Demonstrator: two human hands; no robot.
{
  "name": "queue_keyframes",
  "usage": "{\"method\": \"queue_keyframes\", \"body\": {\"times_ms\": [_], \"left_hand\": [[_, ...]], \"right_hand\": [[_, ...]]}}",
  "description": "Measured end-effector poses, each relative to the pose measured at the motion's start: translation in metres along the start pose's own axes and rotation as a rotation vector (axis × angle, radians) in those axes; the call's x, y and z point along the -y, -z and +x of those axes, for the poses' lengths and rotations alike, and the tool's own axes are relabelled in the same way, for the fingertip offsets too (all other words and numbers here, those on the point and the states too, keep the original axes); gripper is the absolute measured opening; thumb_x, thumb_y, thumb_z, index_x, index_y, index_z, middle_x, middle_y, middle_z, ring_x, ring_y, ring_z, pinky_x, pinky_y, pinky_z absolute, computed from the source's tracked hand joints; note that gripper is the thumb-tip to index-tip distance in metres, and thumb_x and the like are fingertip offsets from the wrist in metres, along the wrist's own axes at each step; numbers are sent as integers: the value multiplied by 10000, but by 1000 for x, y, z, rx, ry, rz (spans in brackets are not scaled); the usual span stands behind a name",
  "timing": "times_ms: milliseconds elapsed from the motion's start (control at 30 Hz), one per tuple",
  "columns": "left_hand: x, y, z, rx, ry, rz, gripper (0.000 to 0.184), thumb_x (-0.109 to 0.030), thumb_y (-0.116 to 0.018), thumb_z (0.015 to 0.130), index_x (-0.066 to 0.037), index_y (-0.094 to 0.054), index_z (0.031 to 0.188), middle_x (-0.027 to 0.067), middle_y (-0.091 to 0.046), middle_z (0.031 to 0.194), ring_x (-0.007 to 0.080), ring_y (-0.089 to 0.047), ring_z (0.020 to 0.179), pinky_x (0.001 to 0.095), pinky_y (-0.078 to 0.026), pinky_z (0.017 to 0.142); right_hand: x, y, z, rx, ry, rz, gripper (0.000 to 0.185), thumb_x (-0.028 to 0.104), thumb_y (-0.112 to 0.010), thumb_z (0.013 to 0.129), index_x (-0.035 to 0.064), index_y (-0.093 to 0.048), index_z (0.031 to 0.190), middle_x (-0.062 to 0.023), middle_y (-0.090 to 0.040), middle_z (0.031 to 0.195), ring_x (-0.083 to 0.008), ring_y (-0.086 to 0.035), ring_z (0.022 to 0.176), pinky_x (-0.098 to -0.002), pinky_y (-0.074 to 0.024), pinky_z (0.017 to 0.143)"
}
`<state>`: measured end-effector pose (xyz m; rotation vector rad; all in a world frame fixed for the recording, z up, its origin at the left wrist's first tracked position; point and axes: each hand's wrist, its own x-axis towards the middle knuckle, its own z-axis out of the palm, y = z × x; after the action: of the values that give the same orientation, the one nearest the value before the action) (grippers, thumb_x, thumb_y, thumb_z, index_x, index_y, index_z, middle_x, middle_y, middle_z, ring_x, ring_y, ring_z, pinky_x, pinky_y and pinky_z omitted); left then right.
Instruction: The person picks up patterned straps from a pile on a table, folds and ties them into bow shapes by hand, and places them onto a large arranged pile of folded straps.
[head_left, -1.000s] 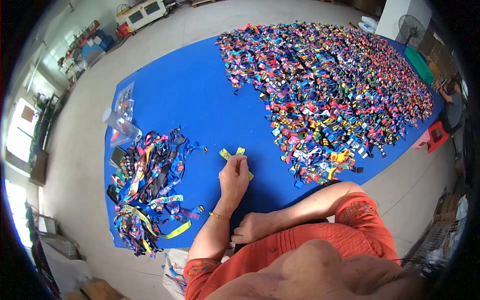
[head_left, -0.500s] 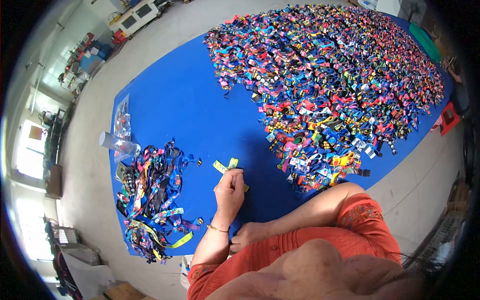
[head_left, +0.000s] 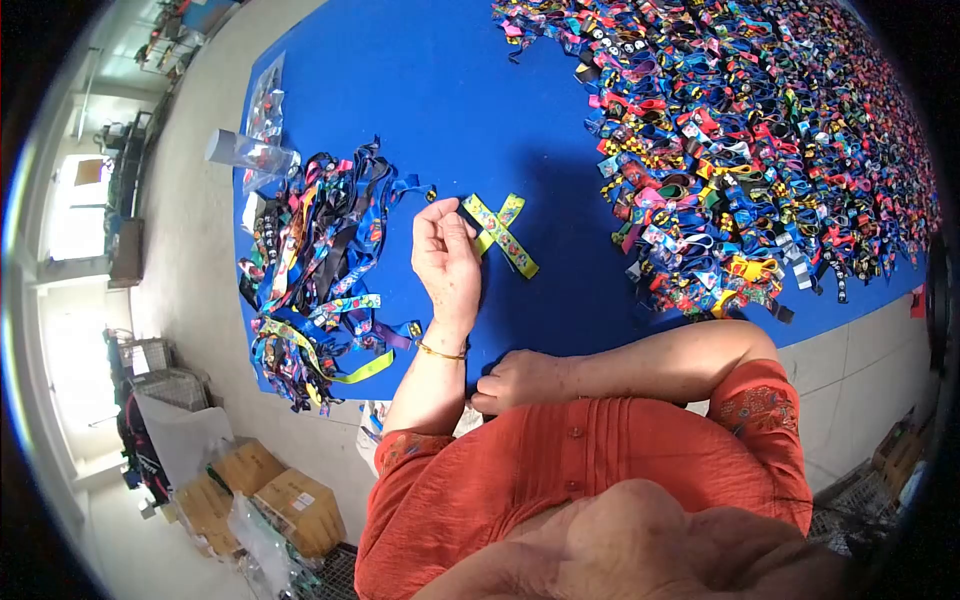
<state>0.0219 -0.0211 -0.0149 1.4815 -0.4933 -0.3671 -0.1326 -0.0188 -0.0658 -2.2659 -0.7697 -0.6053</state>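
the left hand is half open, seemingly empty, beside crossed yellow-green printed fabric strips; arranging seems in hand, adjustment calls for light pinching; the right hand is curled, contents unseen

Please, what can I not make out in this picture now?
Head view:
- Whether the left hand touches the yellow-green strap: fingers hide it.
- Anything inside the right hand: hidden by curled fingers.
- Far end of the large strap pile: cut by top edge.
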Motion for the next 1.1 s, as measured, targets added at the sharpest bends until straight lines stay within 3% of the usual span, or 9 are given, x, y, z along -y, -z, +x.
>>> {"method": "queue_keyframes", "body": {"times_ms": [367, 533, 733, 833, 933, 1033, 1100], "left_hand": [[5, 2, 2, 15, -7, 32, 136, -109, -551, 1049, -24, -580, 1151, -5, -601, 791, 20, -461, 566, 181, -375, 494], [7, 2, 2, 1, -14, 112, 131, -92, -636, 1002, -20, -613, 1110, -30, -609, 820, 9, -494, 636, 170, -409, 549], [-1, -5, 1, -10, -37, 141, 146, -51, -648, 979, -21, -611, 1117, -35, -602, 854, 12, -518, 712, 187, -441, 619], [-1, -1, 2, 14, -45, 253, 228, -71, -706, 937, -5, -604, 1129, -8, -612, 905, 36, -540, 738, 211, -463, 659], [-6, -1, 4, 16, -133, 720, 348, -125, -755, 882, 17, -569, 1140, 71, -579, 930, 140, -580, 722, 285, -496, 676], [0, 1, 4, 32, -286, 839, 459, -193, -802, 833, 28, -562, 1154, 135, -566, 983, 256, -599, 746, 377, -510, 707], [-3, 1, 2, 31, -260, 875, 479, -225, -802, 835, 28, -554, 1157, 157, -575, 988, 300, -607, 783, 414, -508, 726]], "right_hand": [[-2, -2, 0, -22, 23, -38, 103, 211, -611, 799, 136, -543, 790, -29, -516, 679, -193, -611, 546, -340, -507, 456], [-1, -3, 0, -27, 19, -35, 109, 221, -614, 794, 142, -540, 786, -21, -516, 674, -195, -613, 546, -346, -506, 458], [-1, -2, 2, -52, 41, -71, 118, 222, -612, 794, 145, -524, 777, -20, -517, 671, -194, -623, 569, -348, -501, 450], [-1, -3, 2, -41, 39, -73, 123, 220, -611, 795, 138, -520, 785, -24, -518, 675, -198, -621, 570, -350, -502, 448], [-1, -1, 2, -26, 40, -74, 123, 218, -611, 798, 131, -524, 796, -25, -519, 680, -202, -621, 576, -352, -505, 451], [0, 3, 2, -14, 29, -23, 123, 216, -607, 806, 123, -526, 798, -29, -524, 685, -205, -618, 574, -350, -508, 452], [0, 5, 3, -13, 37, -35, 121, 214, -606, 809, 119, -530, 800, -34, -528, 687, -207, -617, 575, -348, -510, 455]]}}
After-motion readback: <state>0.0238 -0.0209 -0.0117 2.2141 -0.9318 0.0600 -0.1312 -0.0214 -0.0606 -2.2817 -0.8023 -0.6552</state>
